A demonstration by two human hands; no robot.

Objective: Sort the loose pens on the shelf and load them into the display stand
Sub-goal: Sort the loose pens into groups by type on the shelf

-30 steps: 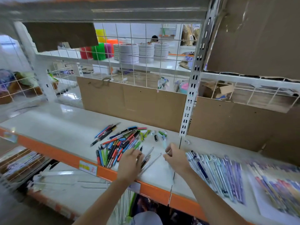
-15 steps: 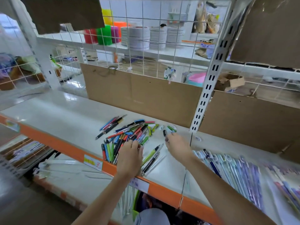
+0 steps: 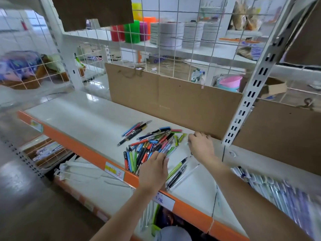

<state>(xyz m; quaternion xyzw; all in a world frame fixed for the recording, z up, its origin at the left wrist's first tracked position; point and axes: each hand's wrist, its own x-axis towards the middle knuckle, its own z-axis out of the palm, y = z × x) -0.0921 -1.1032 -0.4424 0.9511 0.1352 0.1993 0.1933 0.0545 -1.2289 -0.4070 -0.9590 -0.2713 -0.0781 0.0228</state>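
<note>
A heap of loose pens (image 3: 149,146) in several colours lies on the white shelf (image 3: 83,119). A small separate bunch of pens (image 3: 134,131) lies just behind it on the left. Three pens, one green and black (image 3: 177,169), lie apart near the orange front edge. My left hand (image 3: 153,171) rests palm down on the near right side of the heap, fingers spread. My right hand (image 3: 201,145) reaches to the far right of the heap by the cardboard, fingers curled down on the shelf; what lies under them is hidden. No display stand shows.
A cardboard sheet (image 3: 173,100) backs the shelf, beside a white slotted upright (image 3: 250,94). Rows of packaged pens (image 3: 278,192) lie on the shelf at the right. The orange front rail (image 3: 83,148) carries price labels. Wire mesh and tape rolls (image 3: 166,34) stand behind.
My right hand has moved farther back toward the cardboard. My left hand stays on the heap's near side. The camera has come closer and tilted.
</note>
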